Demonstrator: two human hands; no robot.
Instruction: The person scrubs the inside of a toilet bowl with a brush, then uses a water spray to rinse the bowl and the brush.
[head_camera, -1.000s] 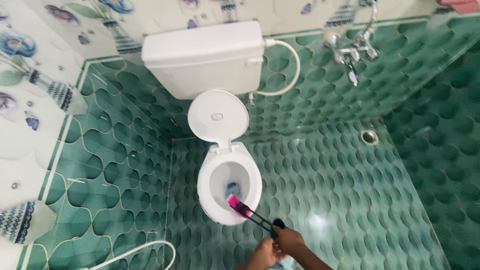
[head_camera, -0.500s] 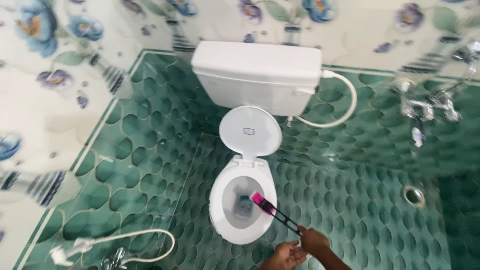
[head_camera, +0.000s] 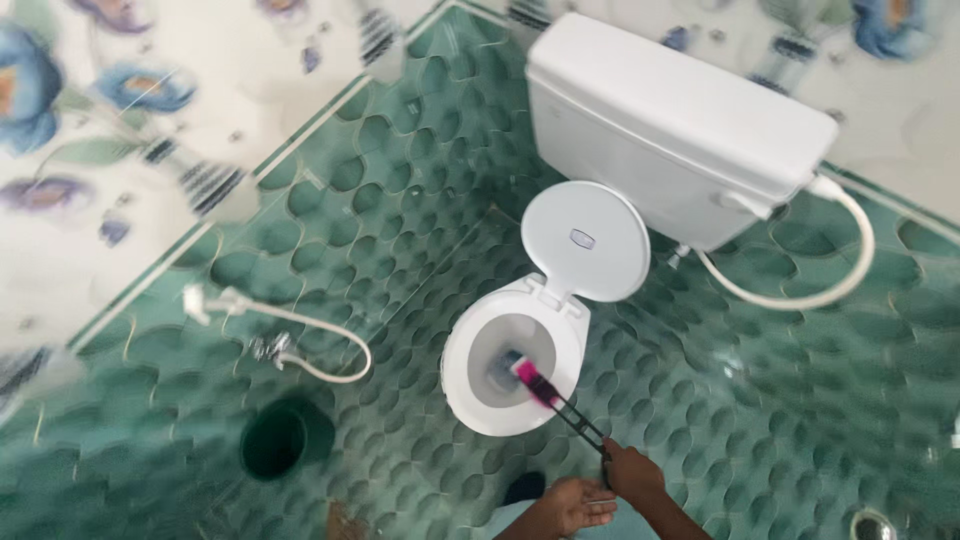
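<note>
**Brush Head Sitting Inside the Toilet Bowl**

Nearest the camera, at the bottom edge, the left hand (head_camera: 572, 503) is lying open with its fingers spread, holding nothing, just beside the right. The right hand (head_camera: 632, 468) is closing around the far end of the toilet brush (head_camera: 558, 400), gripping its thin dark handle. That handle is slanting up and left from the fist, and its pink head is reaching over the rim and down into the toilet bowl (head_camera: 470, 395), where it is resting near the water at the bottom. The seat lid (head_camera: 585, 240) is standing raised against the white cistern (head_camera: 670, 120), and a white hose (head_camera: 800, 295) is curving from the cistern's side down toward the floor. Off to the left, a dark green bucket (head_camera: 285, 438) is standing on the green patterned floor tiles (head_camera: 760, 400), well apart from the bowl. Beyond it, a spray hose (head_camera: 300, 330) is hanging on the wall, whose upper part is carrying pale tiles with blue flowers (head_camera: 120, 90).
</note>
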